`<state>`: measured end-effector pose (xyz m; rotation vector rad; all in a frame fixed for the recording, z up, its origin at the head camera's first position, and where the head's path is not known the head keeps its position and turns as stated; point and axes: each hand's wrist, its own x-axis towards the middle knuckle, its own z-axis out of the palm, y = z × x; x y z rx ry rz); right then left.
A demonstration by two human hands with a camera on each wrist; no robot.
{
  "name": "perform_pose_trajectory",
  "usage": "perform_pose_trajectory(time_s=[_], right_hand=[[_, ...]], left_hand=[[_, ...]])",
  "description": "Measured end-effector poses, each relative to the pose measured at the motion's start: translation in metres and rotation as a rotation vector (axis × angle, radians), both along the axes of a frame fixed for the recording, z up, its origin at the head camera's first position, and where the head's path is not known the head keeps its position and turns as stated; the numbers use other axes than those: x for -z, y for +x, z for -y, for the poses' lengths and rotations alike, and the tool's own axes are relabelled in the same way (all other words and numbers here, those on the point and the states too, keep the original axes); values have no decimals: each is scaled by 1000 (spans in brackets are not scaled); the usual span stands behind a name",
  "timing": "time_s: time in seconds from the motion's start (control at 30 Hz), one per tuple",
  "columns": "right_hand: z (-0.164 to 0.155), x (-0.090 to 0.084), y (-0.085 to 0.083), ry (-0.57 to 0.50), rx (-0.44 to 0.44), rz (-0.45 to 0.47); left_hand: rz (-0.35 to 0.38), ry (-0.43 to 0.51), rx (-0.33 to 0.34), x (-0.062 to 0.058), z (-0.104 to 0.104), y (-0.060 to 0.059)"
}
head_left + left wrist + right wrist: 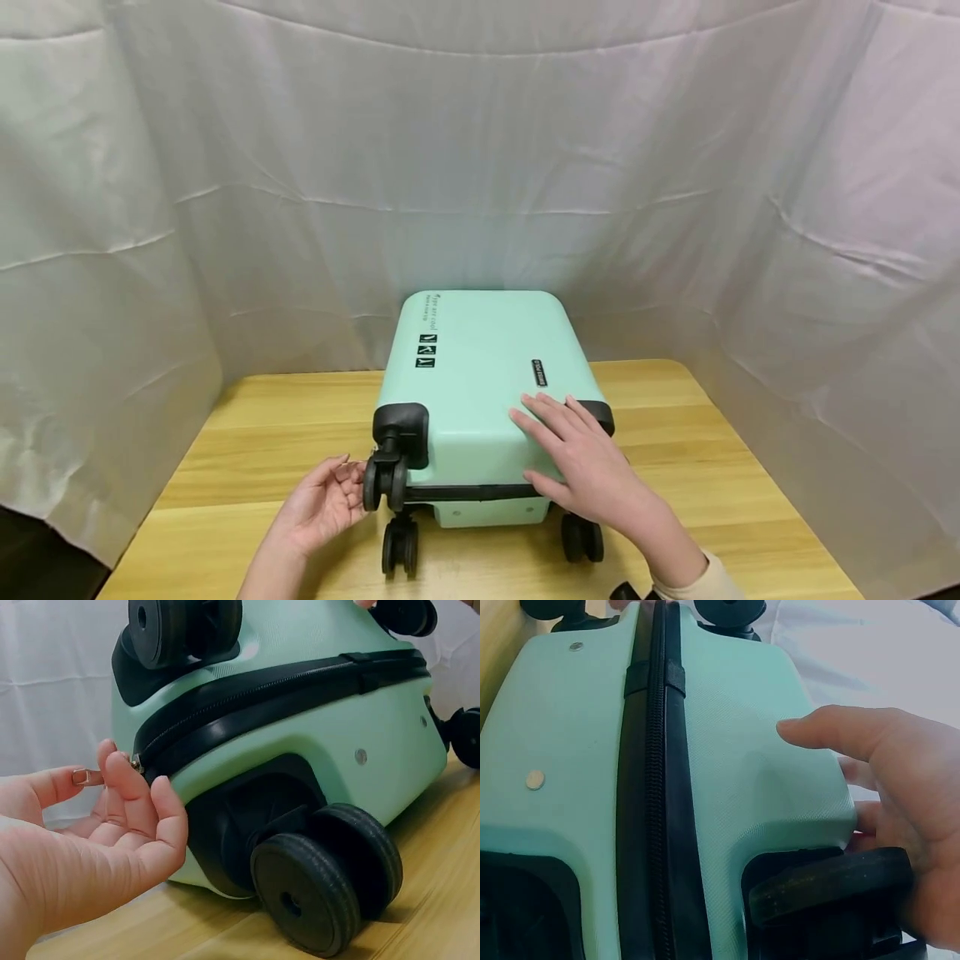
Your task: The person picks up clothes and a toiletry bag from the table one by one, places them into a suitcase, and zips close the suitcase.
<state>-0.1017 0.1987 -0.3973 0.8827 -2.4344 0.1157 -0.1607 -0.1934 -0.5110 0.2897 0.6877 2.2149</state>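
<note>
A mint-green hard-shell suitcase (480,367) lies flat on a wooden table (247,433), its black wheels toward me. My left hand (322,504) is palm up beside the upper left wheel (384,483). In the left wrist view this left hand (112,832) pinches the metal zipper pull (86,777) between thumb and forefinger, at the corner where the black zipper (262,690) bends. My right hand (577,458) rests flat on the top shell near the right corner, fingers straight. In the right wrist view the thumb (832,731) lies on the wheel-end face of the shell (735,750), above a wheel (825,889).
Creased white cloth (480,125) hangs behind and on both sides of the table. Two lower wheels (400,546) (582,537) stand on the tabletop near its front edge. Bare wood shows left and right of the suitcase.
</note>
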Motion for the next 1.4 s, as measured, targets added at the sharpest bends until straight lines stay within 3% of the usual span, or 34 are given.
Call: perform_pose_trajectory(time_s=[0.3, 0.53, 0.83, 1.07, 1.4], right_hand=[[-3, 1, 0, 2, 11, 1], [-3, 0, 0, -15, 7, -10], [-1, -3, 1, -6, 26, 11], [-1, -6, 1, -14, 29, 59], [0, -15, 3, 23, 25, 110]], left_hand=[[-159, -160, 21, 0, -3, -2], [-203, -311, -60, -4, 3, -3], [-204, -271, -129, -12, 18, -3], [-265, -258, -165, -19, 31, 2], [-360, -280, -274, -45, 46, 5]])
